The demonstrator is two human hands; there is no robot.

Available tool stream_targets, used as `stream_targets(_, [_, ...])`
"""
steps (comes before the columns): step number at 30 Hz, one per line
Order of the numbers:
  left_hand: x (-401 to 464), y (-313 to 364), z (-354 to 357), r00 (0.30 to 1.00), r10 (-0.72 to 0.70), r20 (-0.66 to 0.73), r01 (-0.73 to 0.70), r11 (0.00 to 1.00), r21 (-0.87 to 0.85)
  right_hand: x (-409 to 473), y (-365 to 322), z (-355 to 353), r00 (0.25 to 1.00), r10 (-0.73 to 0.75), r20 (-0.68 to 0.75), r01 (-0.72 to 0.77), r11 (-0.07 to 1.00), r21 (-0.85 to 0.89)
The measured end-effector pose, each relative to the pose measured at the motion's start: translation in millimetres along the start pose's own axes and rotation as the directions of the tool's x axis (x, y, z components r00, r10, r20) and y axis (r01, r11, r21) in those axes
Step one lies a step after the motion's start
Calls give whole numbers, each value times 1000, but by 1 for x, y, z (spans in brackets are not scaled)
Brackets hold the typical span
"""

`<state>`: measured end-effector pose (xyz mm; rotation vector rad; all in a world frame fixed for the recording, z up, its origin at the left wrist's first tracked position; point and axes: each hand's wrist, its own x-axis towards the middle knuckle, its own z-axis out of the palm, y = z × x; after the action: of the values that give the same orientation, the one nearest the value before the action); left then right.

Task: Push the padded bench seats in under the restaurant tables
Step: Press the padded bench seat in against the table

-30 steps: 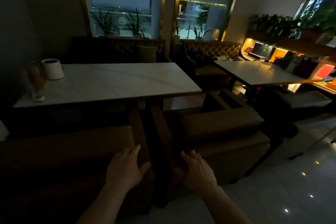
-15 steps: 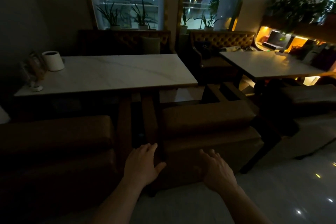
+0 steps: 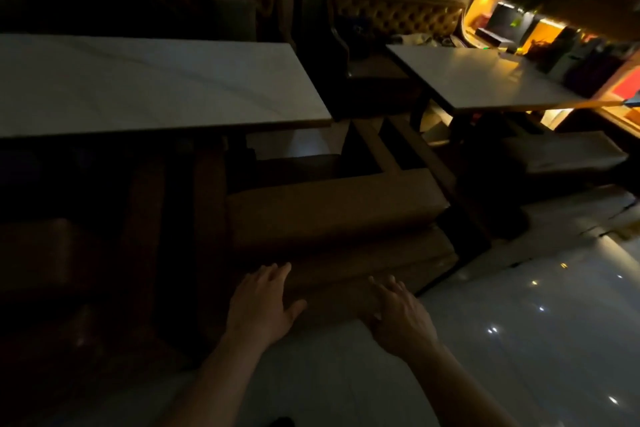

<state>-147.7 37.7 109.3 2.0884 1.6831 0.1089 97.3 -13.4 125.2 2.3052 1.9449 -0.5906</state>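
Observation:
A brown padded bench seat (image 3: 332, 215) stands in front of me, its far end under the near edge of a white marble table (image 3: 145, 87). My left hand (image 3: 261, 303) lies flat against the seat's near lower side, fingers spread. A little to the right, my right hand (image 3: 398, 314) rests on the same side, fingers apart. A second brown padded seat (image 3: 38, 253) sits in deep shadow at the left, beside the first. Further right, another padded seat (image 3: 568, 152) sits under a second white table (image 3: 485, 80).
Tufted booth sofas (image 3: 391, 15) line the far wall under the windows with potted plants. A lit shelf (image 3: 519, 31) with plants and boxes runs along the right. Glossy tiled floor (image 3: 519, 340) spreads to the right and near me.
The view has tilted down and shifted right. Both hands have moved from the gap between the two seats onto the near side of the right-hand seat.

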Motion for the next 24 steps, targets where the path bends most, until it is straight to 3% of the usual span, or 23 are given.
stream_targets(8, [68, -2, 51, 998, -69, 0, 69, 998, 13, 94, 61, 22, 998, -5, 57, 6, 1000, -17])
stream_targets(15, [90, -19, 99, 985, -163, -57, 168, 979, 113, 170, 85, 46, 983, -159, 94, 173, 972, -161])
stream_targets(24, [97, -20, 123, 958, -236, -166, 254, 962, 99, 192, 84, 62, 979, -149, 138, 177, 958, -224])
